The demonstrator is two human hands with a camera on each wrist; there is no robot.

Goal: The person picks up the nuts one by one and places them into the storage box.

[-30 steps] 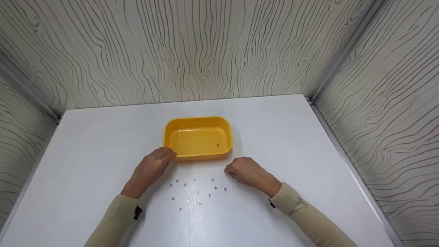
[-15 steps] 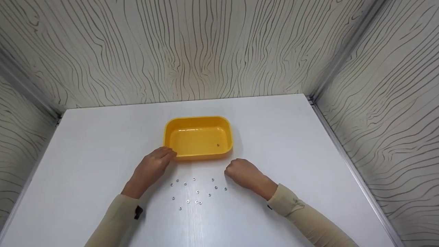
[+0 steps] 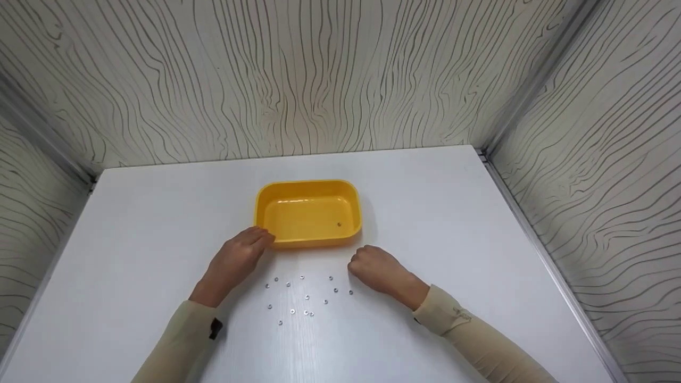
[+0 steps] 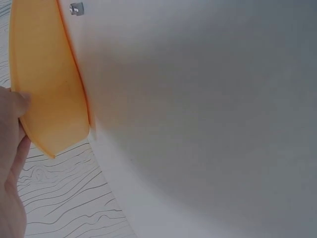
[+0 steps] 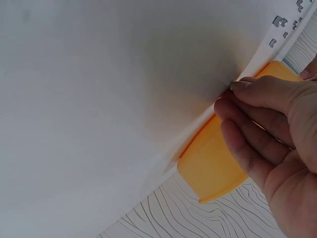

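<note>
In the head view a yellow plastic tray stands on the white table. My left hand grips its near left corner; the left wrist view shows the thumb against the outside wall. One small metal nut lies inside the tray. Several more nuts are scattered on the table in front of it. To the right of these, my right hand is low over the table. Thumb and forefinger meet at the tips in the right wrist view, pinching a tiny glinting nut, mostly covered.
Patterned wall panels rise behind the table and on both sides. A metal rail runs along the right edge of the white table.
My right hand has turned slightly, its fingertips now more hidden from the head view. The left hand keeps its grip on the tray. The scattered nuts lie as before.
</note>
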